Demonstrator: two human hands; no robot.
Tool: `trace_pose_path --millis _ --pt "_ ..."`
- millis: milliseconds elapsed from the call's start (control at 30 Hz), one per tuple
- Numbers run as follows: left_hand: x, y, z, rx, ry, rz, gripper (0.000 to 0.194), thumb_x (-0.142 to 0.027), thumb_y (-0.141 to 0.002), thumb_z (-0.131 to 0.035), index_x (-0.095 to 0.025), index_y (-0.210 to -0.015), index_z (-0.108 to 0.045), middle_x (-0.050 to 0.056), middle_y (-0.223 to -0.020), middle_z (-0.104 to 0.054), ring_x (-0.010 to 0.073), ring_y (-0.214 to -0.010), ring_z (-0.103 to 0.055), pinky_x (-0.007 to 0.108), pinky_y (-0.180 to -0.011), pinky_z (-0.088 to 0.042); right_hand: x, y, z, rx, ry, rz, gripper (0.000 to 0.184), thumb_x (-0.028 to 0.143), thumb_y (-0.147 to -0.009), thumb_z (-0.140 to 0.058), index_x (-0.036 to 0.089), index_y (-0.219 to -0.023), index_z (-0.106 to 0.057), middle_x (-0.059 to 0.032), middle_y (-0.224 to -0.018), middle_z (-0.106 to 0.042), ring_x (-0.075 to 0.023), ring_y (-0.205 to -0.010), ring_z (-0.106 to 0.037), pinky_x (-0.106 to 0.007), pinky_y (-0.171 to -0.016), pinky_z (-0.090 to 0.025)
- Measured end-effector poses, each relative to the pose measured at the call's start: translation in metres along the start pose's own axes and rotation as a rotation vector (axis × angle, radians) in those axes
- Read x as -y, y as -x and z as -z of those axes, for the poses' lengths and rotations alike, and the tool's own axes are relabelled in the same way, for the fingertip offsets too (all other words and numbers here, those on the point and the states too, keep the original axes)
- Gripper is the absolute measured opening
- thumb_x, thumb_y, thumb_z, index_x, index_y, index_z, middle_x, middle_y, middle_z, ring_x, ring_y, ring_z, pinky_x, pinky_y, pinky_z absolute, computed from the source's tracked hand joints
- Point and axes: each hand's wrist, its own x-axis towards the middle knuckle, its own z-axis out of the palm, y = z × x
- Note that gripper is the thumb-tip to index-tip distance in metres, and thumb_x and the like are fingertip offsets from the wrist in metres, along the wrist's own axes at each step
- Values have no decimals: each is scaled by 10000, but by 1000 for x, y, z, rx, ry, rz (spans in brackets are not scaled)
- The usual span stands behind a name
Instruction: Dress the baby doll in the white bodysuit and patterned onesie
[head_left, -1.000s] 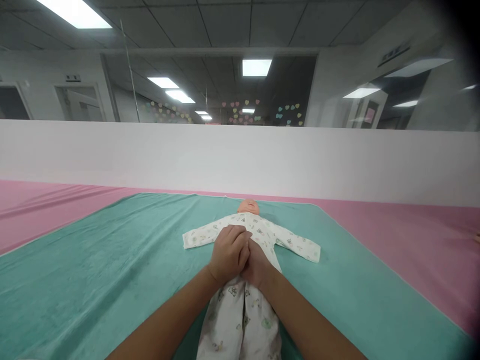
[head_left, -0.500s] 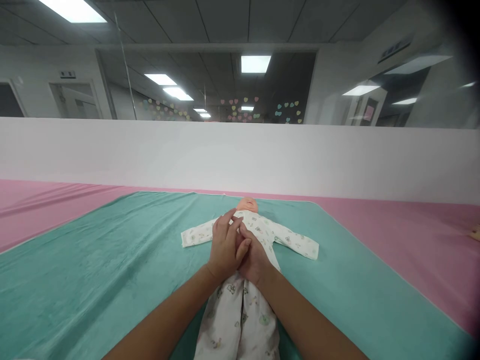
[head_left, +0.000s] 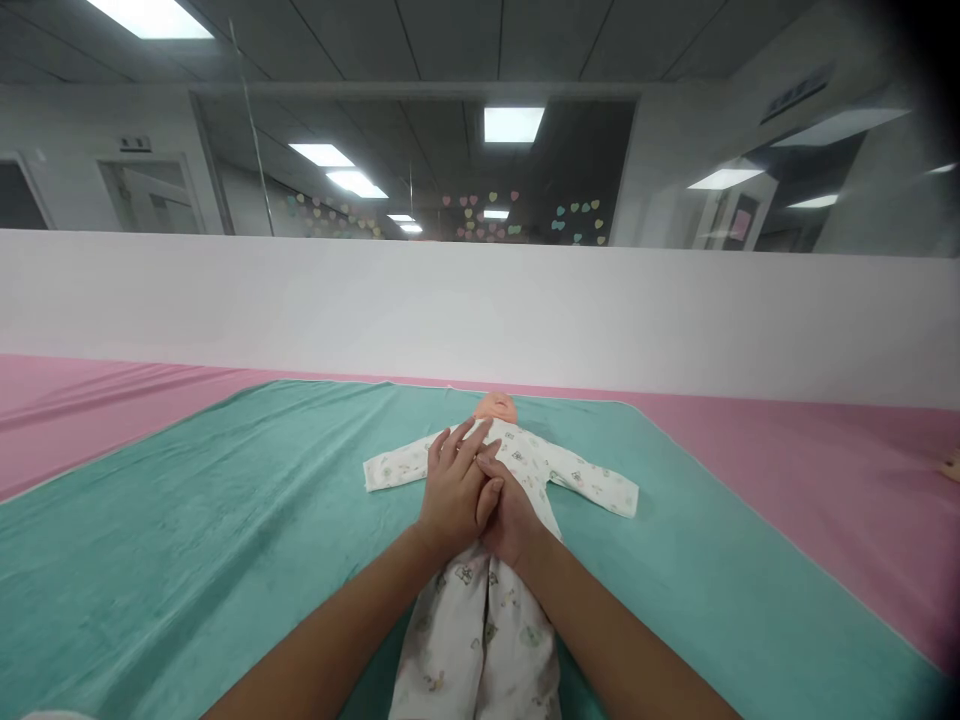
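A baby doll [head_left: 496, 408] in a white printed sleepsuit [head_left: 480, 630] lies on its back on a teal blanket [head_left: 225, 540], arms spread, head away from me. My left hand [head_left: 452, 492] lies on the doll's chest with its fingers stretched out and slightly spread. My right hand [head_left: 511, 515] rests beside and partly under it on the chest; its fingers are mostly hidden by the left hand. Neither hand shows anything held.
The teal blanket lies over a pink sheet [head_left: 810, 470] that runs left and right. A low white partition [head_left: 480, 310] stands just behind the doll's head, with glass above it. A small pale object [head_left: 954, 464] shows at the right edge.
My left hand's fingers, curled over the right hand a second ago, have lifted and stretched out flat over the doll's chest. The doll has not moved.
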Motion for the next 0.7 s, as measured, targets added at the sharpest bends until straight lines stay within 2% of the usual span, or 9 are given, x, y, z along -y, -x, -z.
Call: trace_pose_path --millis 100,167,433,700 --pt "1 1 0 35 33 -38 318 -187 -846 -388 -171 -1094 -586 56 -1163 -601 255 -1172 -416 501 -989 -288 -1 -1 4 -78 -73 -48 104 296 -797 -543 228 -866 -583 19 -778 -604 -102 -787 -601 -193 -646 -512" --pt "1 1 0 37 44 -36 311 -185 -835 -404 -168 -1081 -594 56 -1074 -637 255 -1088 -466 482 -924 -347 -2 -2 5 -119 -121 -56 72 275 -801 -545 226 -842 -578 23 -774 -592 -84 -767 -592 -168 -638 -508" --pt "1 1 -2 29 18 -26 274 -199 -835 -387 -184 -951 -634 73 -920 -646 261 -982 -506 463 -817 -400 -2 -3 4 -58 -143 -19 65 265 -788 -553 216 -831 -555 33 -817 -591 -73 -788 -581 -174 -711 -496" --pt "1 2 -2 63 29 -33 264 -183 -840 -371 -169 -896 -629 77 -883 -642 246 -919 -511 451 -778 -409 -1 -2 0 -73 -120 -36 65 266 -764 -568 220 -803 -545 31 -747 -583 -110 -709 -574 -230 -675 -505"
